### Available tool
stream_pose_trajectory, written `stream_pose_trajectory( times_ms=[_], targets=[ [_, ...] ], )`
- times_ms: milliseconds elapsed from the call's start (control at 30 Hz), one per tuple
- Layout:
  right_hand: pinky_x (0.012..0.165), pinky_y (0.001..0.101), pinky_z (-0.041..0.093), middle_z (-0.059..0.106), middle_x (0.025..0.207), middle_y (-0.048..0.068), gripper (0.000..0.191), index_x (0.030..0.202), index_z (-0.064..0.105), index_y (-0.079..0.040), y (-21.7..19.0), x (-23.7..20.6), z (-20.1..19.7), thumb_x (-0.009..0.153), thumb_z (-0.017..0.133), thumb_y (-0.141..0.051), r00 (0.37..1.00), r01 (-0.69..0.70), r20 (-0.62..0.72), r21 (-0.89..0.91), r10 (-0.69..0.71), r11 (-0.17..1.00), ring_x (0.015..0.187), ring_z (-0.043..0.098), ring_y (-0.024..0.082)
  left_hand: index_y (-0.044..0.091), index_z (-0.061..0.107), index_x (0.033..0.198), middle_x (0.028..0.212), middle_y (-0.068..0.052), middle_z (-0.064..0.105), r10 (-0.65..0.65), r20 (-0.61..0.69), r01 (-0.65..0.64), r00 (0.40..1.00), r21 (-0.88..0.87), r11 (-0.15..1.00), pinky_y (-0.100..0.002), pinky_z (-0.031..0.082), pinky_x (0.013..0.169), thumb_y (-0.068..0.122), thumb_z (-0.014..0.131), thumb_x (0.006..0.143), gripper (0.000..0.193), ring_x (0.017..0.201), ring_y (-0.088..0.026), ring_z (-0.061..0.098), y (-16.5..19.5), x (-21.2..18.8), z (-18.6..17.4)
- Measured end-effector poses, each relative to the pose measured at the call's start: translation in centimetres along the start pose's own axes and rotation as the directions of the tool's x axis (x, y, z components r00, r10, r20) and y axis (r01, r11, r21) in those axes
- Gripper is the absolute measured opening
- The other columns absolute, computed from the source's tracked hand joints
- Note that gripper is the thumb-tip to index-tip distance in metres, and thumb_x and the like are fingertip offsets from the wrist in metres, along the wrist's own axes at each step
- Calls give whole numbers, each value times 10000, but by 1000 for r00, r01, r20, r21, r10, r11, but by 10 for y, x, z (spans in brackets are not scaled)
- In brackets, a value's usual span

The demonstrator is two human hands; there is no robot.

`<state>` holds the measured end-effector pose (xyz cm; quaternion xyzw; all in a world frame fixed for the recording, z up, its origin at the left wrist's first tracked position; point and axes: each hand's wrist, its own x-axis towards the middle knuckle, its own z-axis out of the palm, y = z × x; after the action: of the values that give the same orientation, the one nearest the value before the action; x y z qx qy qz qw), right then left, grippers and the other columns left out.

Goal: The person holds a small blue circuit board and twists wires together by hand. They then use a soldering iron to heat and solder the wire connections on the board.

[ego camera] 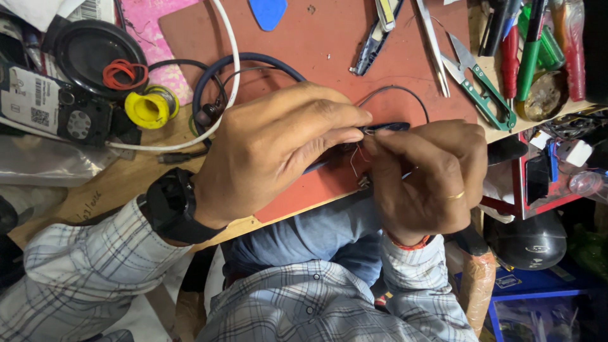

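Here, left hand (272,158) fingers pinching dark earphone piece (386,127), right hand (430,177) fingers pinching thin wire (354,161).

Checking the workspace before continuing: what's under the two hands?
Under the left hand and right hand lies a reddish-brown mat. A dark slim part and thin wires show between the fingers; the rest is covered.

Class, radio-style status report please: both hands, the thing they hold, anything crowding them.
Left hand and right hand pinch a dark earphone piece with thin wires. Over the red mat. Green snips and tweezers lie apart, beyond.
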<state>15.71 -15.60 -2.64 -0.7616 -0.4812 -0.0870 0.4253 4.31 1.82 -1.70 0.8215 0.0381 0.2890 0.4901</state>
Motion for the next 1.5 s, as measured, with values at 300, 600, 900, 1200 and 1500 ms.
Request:
stream_pose_trajectory(
  times_ms=[300,600,900,1200,1500],
  targets=[
    [699,298,434,621,967,64,285,1058,684,-48,-3,1,2,906,884,87,999,-5,33,-30,6,1000,851,599,204,8,682,1171,1089,-114,695,-6,-4,6,1000,-4,1000,-307,609,776,27,806,970,236,928,-219,740,0,0,0],
    [630,291,429,604,933,101,240,960,638,-10,-6,2,6,910,873,-20,996,-91,9,-33,91,995,778,573,185,-6,685,1173,1084,-118,698,-29,19,30,999,-33,999,-304,615,776,22,794,972,230,940,-218,750,1,0,-1],
    [773,270,464,697,985,86,180,1045,690,-6,13,0,-9,1064,852,-80,986,-161,10,262,164,951,854,603,180,-8,689,1163,1094,-115,698,-12,22,12,1000,-24,1000,-309,618,801,8,796,953,236,957,-225,744,2,1,-1],
    [768,269,473,722,944,79,180,1007,717,11,8,30,-18,934,867,-56,970,-169,213,259,114,951,895,661,179,-13,692,1124,1083,-120,707,-2,28,3,1000,-36,999,-295,632,820,7,800,937,217,970,-219,745,1,3,0],
    [796,296,464,701,937,74,158,988,701,16,9,39,-22,917,838,-18,941,-170,326,230,88,958,858,655,180,31,652,1106,1050,-58,718,-36,72,37,997,-14,999,-292,591,804,83,791,1020,172,961,-193,740,-2,-4,0]
  ],
)
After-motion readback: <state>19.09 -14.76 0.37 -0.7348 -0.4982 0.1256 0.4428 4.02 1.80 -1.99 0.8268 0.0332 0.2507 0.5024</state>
